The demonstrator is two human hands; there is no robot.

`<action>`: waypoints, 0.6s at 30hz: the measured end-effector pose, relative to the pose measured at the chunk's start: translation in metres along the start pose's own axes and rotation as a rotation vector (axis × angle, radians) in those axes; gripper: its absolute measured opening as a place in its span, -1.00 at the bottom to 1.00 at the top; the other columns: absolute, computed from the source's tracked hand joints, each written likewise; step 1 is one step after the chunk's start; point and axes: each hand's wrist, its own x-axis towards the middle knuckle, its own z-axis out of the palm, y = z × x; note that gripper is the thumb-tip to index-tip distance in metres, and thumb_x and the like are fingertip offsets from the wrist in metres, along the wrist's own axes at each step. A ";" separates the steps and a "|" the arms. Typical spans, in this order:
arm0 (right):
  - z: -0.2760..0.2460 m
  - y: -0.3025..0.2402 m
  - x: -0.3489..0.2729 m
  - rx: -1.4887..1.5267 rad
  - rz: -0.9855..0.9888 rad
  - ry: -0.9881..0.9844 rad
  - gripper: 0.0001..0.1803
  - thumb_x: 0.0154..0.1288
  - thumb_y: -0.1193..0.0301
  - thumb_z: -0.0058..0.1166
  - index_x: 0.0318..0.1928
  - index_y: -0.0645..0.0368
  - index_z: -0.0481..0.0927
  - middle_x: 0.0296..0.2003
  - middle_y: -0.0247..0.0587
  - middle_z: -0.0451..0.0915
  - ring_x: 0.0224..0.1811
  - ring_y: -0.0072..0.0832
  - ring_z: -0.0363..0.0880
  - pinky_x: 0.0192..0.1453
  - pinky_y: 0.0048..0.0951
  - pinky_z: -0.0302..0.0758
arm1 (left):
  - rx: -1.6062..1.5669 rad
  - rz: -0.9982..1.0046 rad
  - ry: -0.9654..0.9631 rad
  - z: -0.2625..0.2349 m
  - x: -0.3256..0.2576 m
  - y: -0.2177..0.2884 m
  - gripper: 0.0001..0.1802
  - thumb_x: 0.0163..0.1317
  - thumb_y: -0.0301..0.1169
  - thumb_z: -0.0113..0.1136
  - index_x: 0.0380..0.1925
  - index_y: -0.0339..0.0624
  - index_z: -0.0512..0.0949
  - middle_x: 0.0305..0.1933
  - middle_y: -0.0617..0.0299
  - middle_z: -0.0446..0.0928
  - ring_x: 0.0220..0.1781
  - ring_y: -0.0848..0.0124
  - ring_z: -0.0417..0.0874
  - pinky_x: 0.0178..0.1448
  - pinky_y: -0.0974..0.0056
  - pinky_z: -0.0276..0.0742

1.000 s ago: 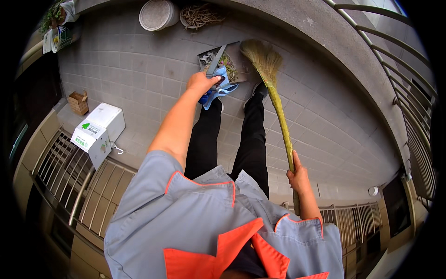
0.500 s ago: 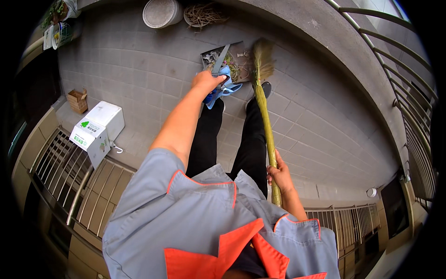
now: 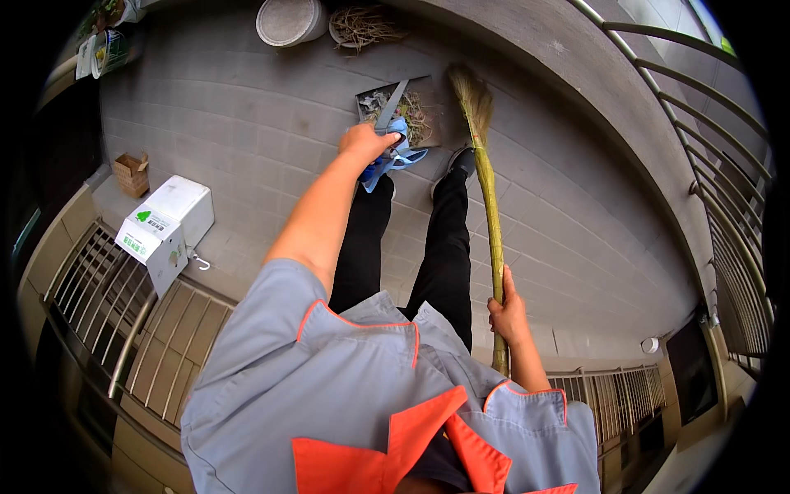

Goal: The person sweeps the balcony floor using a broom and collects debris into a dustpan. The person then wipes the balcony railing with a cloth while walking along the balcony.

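My left hand (image 3: pixel 368 144) reaches forward, closed round the grey handle (image 3: pixel 392 107) of a dustpan (image 3: pixel 434 128) that rests on the tiled floor. Dry grass and leafy litter (image 3: pixel 417 115) lie in the pan. A crumpled blue thing (image 3: pixel 380 171), perhaps cloth or a bag, hangs at the same hand; how it is held is hidden. My right hand (image 3: pixel 512 314) grips the lower part of a long yellow-green broom (image 3: pixel 491 210) on my right. Its straw bristles (image 3: pixel 472 97) are on the floor just right of the dustpan, apart from it.
Ahead stand a pale round bucket (image 3: pixel 290 20) and a pot of dry twigs (image 3: pixel 366 29). To the left are a white box (image 3: pixel 183 202) and a small brown carton (image 3: pixel 132 174). A low wall with a metal railing (image 3: pixel 683 115) curves along the right. My shoe (image 3: pixel 461 160) is near the bristles.
My right hand has moved right and slightly up with the broom, whose handle now stands farther right. The bristles have shifted slightly. The left hand and dustpan have stayed nearly in place.
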 end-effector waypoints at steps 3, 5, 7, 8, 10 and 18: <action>0.008 0.002 0.009 -0.001 -0.002 -0.110 -0.19 0.08 0.61 -0.13 0.36 -0.11 -0.04 -0.65 -0.38 0.35 -0.75 -0.61 0.29 -0.69 -0.53 0.33 | -0.024 0.005 -0.006 0.002 0.004 -0.003 -0.34 -0.11 0.16 0.20 -0.25 -0.22 0.57 -0.24 0.00 0.58 -0.14 0.16 0.60 -0.06 0.18 0.47; 0.007 0.006 -0.005 0.062 0.037 -0.170 -0.19 0.09 0.61 -0.13 0.36 -0.11 -0.05 -0.65 -0.39 0.35 -0.74 -0.61 0.29 -0.68 -0.52 0.33 | -0.045 0.004 -0.010 0.003 0.006 -0.012 -0.34 -0.12 0.16 0.20 -0.24 -0.23 0.57 -0.23 -0.02 0.58 -0.13 0.15 0.59 -0.06 0.18 0.46; 0.002 0.008 -0.029 0.120 0.070 -0.231 -0.19 0.09 0.61 -0.12 0.36 -0.11 -0.05 -0.65 -0.39 0.34 -0.73 -0.61 0.30 -0.68 -0.52 0.33 | -0.137 0.040 -0.004 -0.002 0.005 -0.026 -0.32 -0.11 0.14 0.20 -0.23 -0.29 0.55 -0.22 -0.06 0.57 -0.14 0.13 0.59 -0.06 0.18 0.46; 0.000 0.009 -0.043 0.103 0.051 -0.230 -0.20 0.10 0.61 -0.12 0.36 -0.12 -0.05 -0.65 -0.40 0.33 -0.73 -0.62 0.30 -0.67 -0.52 0.33 | -0.138 0.041 -0.001 -0.003 0.006 -0.033 -0.32 -0.11 0.14 0.20 -0.23 -0.29 0.55 -0.22 -0.06 0.57 -0.14 0.13 0.59 -0.06 0.18 0.46; -0.001 0.013 -0.068 0.092 0.030 -0.220 -0.20 0.10 0.61 -0.12 0.36 -0.13 -0.04 -0.66 -0.41 0.32 -0.72 -0.62 0.30 -0.66 -0.52 0.32 | -0.026 0.090 0.007 -0.006 0.004 -0.043 -0.30 -0.10 0.11 0.19 -0.19 -0.35 0.53 -0.21 -0.09 0.56 -0.14 0.12 0.59 -0.05 0.18 0.46; 0.005 0.024 -0.066 0.085 0.043 0.027 -0.21 0.10 0.58 -0.10 0.35 -0.15 -0.01 -0.60 -0.30 0.41 -0.70 -0.58 0.37 -0.65 -0.50 0.39 | 0.013 0.206 0.120 -0.004 0.000 -0.080 -0.33 -0.08 0.06 0.18 -0.21 -0.38 0.52 -0.33 -0.03 0.59 -0.38 0.23 0.64 -0.23 0.24 0.53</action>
